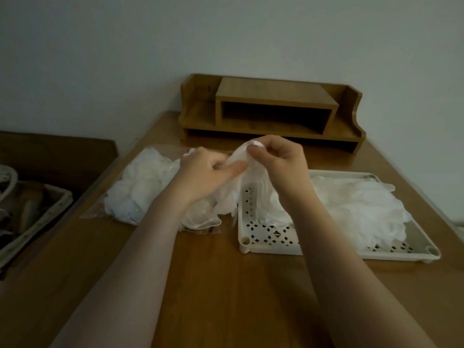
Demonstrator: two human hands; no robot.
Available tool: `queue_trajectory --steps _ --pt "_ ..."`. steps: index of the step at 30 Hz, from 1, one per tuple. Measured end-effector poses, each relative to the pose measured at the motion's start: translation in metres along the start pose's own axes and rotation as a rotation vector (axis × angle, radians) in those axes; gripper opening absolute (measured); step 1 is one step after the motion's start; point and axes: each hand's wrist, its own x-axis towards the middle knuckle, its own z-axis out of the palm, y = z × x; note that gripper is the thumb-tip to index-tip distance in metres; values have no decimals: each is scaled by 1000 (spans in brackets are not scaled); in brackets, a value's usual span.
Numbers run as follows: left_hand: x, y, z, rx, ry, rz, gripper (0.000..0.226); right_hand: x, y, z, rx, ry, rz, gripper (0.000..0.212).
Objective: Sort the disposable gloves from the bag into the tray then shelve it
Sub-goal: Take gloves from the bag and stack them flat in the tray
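Bag [140,182] left of tray [273,243]

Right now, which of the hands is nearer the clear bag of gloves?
Left. The left hand is just right of the bag, at its edge; the right hand is farther right, over the tray.

We see a wooden table [226,285] filling the lower and middle frame. Directly on it, at centre left, lies a clear plastic bag [140,187] stuffed with white gloves. At centre right sits a pale perforated tray [266,234] with gloves heaped in it. At the table's far edge, upper centre, stands a wooden desk shelf [272,111].
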Motion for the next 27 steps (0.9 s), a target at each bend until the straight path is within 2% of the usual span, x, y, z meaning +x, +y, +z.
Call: queue_trajectory --steps 2,4,7,10,13,15,17,20,23,25,27 --pt "3 -3 6 368 -62 -60 57 0 -2 -7 23 -6 89 19" --pt "4 -5 12 613 -81 -88 61 -1 -1 -9 91 -15 191 27" --pt "1 -9 17 774 -41 -78 64 0 1 -7 213 50 340 30" --pt "2 -17 18 874 -75 -121 79 1 3 -5 130 117 433 23" --pt "3 -22 17 867 -143 -215 79 4 3 -10 67 173 424 20" --pt "5 -22 13 784 -139 -221 78 6 1 -17 155 229 490 21" --pt "7 -20 8 637 -95 -177 69 6 -3 -24 347 306 602 15" --pt "8 -17 2 353 55 -34 26 4 -5 -39 543 356 645 20" --pt "6 -13 -1 64 65 55 7 3 -5 -54 543 249 619 26" --pt "1 -2 -2 -169 34 42 13 1 -7 -66 506 110 597 37" --pt "-4 8 -2 -403 39 26 18 0 -8 -78 470 16 573 36"
